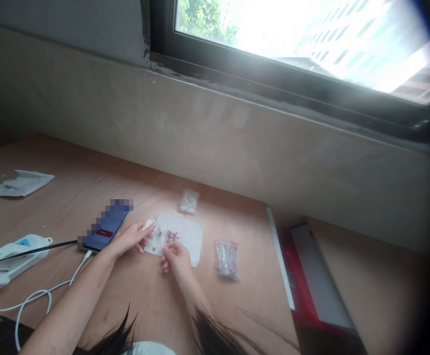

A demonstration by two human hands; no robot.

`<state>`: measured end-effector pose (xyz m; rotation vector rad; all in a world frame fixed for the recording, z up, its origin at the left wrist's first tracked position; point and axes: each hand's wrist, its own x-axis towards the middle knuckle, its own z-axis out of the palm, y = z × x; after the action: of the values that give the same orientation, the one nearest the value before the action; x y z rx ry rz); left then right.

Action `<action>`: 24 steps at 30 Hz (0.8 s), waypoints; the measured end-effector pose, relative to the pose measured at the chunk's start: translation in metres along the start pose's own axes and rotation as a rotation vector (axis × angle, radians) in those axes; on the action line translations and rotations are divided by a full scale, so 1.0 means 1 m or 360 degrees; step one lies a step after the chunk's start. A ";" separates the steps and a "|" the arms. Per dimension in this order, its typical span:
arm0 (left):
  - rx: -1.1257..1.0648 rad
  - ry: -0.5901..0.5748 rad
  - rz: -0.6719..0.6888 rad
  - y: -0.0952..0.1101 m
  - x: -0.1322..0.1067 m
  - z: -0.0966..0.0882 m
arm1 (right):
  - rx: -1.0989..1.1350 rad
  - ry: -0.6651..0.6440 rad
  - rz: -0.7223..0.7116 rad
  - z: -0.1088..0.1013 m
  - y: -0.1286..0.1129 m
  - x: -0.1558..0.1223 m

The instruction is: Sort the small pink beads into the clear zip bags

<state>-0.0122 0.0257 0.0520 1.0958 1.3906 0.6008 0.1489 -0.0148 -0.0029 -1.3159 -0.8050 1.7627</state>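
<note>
A white sheet or shallow tray [190,241] lies on the wooden table, with a cluster of small reddish-pink beads [172,236] on it. My left hand [135,237] is at its left edge, fingers closed on a small white object [148,224] whose kind is unclear. Over the near edge, my right hand [176,255] has thumb and fingers pinched together beside the beads. Whatever the pinch may hold is too small to make out. To the right rests a clear zip bag [226,260] with pinkish pieces inside. Behind the sheet is another small clear bag [188,202].
A phone [107,227] stands tilted left of my hands, its white cable [75,273] running toward a white power strip [11,261]. A crumpled white packet [22,184] lies far left. Beyond the table's right edge are a red-and-grey item [318,276] and another wooden surface [370,276].
</note>
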 end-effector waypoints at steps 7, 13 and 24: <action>0.0022 0.0066 0.0127 -0.005 -0.001 0.006 | -0.0063 0.0070 0.0028 -0.001 0.000 -0.003; 0.0087 0.0015 0.0143 -0.003 0.000 0.007 | -0.0084 0.0123 0.0023 0.001 -0.002 -0.005; 0.0253 0.0058 0.0273 0.001 0.003 0.006 | -0.0045 0.0147 0.0013 0.002 -0.003 -0.003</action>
<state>-0.0057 0.0271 0.0510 1.3470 1.4031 0.6440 0.1483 -0.0158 0.0016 -1.4102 -0.7764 1.6895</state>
